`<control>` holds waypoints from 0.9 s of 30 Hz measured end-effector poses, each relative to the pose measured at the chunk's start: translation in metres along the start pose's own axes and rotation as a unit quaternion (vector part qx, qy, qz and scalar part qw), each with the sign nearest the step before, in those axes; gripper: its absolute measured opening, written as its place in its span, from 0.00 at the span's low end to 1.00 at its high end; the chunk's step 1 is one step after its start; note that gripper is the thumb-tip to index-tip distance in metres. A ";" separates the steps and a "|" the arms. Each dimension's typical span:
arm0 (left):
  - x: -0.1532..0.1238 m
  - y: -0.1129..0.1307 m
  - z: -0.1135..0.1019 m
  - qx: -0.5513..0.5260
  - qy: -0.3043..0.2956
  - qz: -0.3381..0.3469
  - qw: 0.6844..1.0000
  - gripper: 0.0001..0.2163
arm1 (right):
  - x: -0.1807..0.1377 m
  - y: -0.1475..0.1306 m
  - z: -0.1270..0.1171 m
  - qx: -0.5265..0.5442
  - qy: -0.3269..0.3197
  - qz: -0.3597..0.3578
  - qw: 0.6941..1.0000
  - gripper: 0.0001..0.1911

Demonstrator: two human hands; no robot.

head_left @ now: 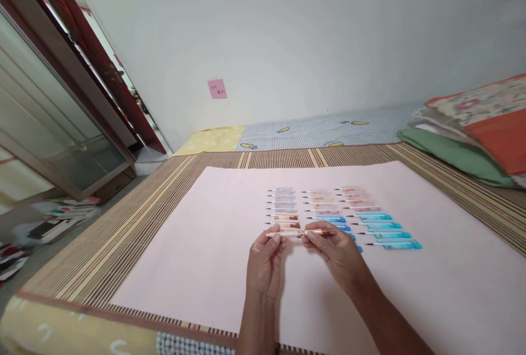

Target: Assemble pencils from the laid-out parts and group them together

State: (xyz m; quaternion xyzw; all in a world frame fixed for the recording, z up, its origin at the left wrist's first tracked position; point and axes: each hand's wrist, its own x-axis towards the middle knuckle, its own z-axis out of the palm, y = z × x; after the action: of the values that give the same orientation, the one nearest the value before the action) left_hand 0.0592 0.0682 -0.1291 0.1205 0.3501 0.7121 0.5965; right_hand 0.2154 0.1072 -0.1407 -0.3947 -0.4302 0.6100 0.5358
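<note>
In the head view, a pale-and-copper pen (299, 232) is held level between both hands, just above the pink sheet (184, 267) at the near end of the left column (283, 207) of pens. The left hand (265, 264) is pinched by its fingers (274, 240) on the pale end. The right hand (335, 251) is closed on the copper end. The middle column (324, 207) and right column (378, 223) are already laid in neat rows. Most of the laying-out is judged done; the held pen is not yet set down.
</note>
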 end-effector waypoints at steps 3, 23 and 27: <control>-0.001 0.001 0.000 0.001 -0.010 0.000 1.000 0.18 | -0.001 0.001 0.001 0.017 -0.007 0.011 1.000 0.21; -0.008 0.002 0.005 0.028 -0.097 0.034 0.994 0.13 | -0.010 0.000 0.020 0.069 -0.003 0.015 0.997 0.18; -0.014 0.004 0.011 0.046 -0.130 0.027 0.990 0.18 | -0.009 0.006 0.022 0.110 0.031 0.030 0.993 0.19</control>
State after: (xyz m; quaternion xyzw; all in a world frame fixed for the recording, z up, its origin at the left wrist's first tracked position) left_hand 0.0660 0.0589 -0.1152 0.2487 0.2989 0.6896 0.6110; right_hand 0.1941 0.0962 -0.1391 -0.3645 -0.3312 0.6569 0.5708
